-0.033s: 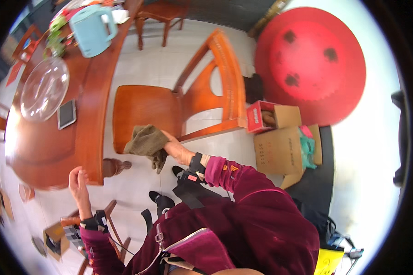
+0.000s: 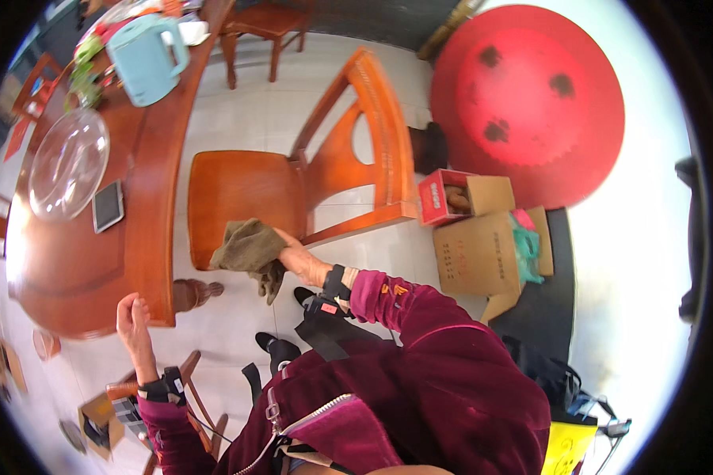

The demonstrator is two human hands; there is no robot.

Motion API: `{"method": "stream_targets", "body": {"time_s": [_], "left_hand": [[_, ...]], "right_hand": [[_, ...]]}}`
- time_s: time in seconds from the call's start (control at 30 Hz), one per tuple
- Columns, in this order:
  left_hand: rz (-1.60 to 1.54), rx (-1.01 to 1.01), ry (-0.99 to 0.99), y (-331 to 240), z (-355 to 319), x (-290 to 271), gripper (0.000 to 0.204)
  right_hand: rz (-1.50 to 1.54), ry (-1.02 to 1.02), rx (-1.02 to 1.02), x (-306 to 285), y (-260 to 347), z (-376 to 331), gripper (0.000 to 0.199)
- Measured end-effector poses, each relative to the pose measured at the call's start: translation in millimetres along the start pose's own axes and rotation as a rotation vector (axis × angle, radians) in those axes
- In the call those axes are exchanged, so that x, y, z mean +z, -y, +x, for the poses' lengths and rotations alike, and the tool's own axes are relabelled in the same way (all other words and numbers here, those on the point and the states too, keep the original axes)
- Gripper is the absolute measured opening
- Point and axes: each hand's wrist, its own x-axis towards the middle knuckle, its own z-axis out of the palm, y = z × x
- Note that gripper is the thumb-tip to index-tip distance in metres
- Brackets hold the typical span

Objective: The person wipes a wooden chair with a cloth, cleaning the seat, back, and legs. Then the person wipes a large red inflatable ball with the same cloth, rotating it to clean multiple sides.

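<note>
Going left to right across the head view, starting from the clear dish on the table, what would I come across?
Clear dish → left hand → olive cloth → right hand → open cardboard box → yellow item at lower right.

Ahead of my left hand [image 2: 137, 328] is the wooden table [image 2: 139, 261], and on it I see a phone [image 2: 108, 207], then a clear dish [image 2: 69, 164] and, farther off, a pale blue kettle [image 2: 140, 67]. Well to the right of my right hand [image 2: 303, 261] I have an open cardboard box [image 2: 475, 257], a small red box [image 2: 439, 201] beside it, and a big red disc [image 2: 523, 170] beyond both.
</note>
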Motion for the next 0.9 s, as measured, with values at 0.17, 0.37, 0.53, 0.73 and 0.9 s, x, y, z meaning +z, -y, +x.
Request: {"method": "stream_targets", "body": {"time_s": [0.17,0.37,0.53,0.73,0.9], "left_hand": [[0.03,-0.012,0.083,10,16,25,0.019],[0.026,0.058,0.15,36,48,31,0.016],[0.32,0.049,0.104,59,86,21,0.016],[0.547,0.358,0.102,56,81,37,0.021],[0.634,0.429,0.085,45,71,41,0.031]], "right_hand": [[-0.073,0.016,0.069,-27,-12,-14,0.046],[-0.126,0.07,0.158,-58,-1,-49,0.038],[-0.157,0.006,0.038,-70,8,-65,0.037],[-0.209,-0.027,-0.014,-84,8,-74,0.039],[-0.18,0.052,0.001,-126,3,-124,0.049]]}}
